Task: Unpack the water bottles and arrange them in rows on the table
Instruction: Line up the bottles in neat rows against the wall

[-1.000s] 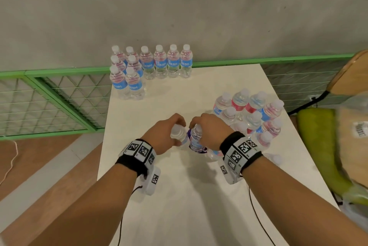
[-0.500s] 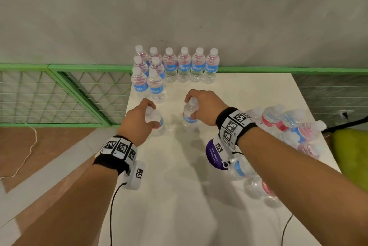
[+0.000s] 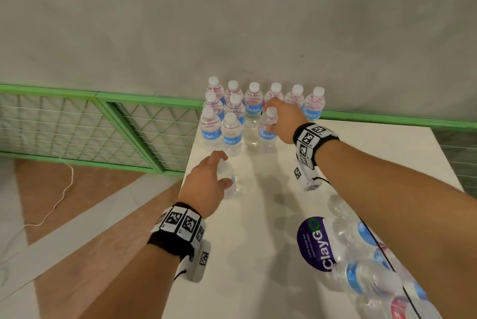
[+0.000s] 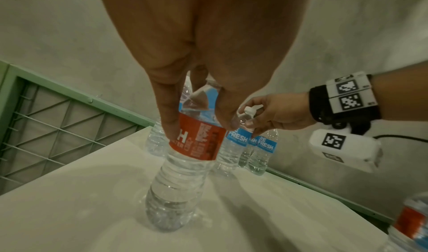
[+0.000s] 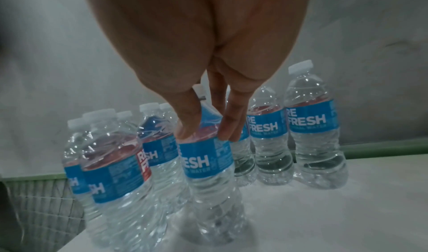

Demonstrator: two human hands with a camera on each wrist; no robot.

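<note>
Several upright water bottles [image 3: 254, 106] stand in rows at the far left of the white table [image 3: 387, 153]. My left hand [image 3: 210, 180] grips a bottle [image 4: 183, 164] by its shoulder, upright on the table near the left edge, just in front of the rows. My right hand [image 3: 280, 122] holds another bottle [image 5: 208, 166] by its upper part, standing it beside the front bottles of the rows. The opened pack [image 3: 361, 262] with several lying bottles sits at the near right under my right forearm.
A grey wall [image 3: 232, 22] rises right behind the rows. A green mesh railing [image 3: 103, 125] runs to the left, below the table's left edge. A cord [image 3: 59, 197] lies on the floor.
Both hands carried their bottles from the pack area to the far left; the right bottle now stands beside the rows, the left one just before them.
</note>
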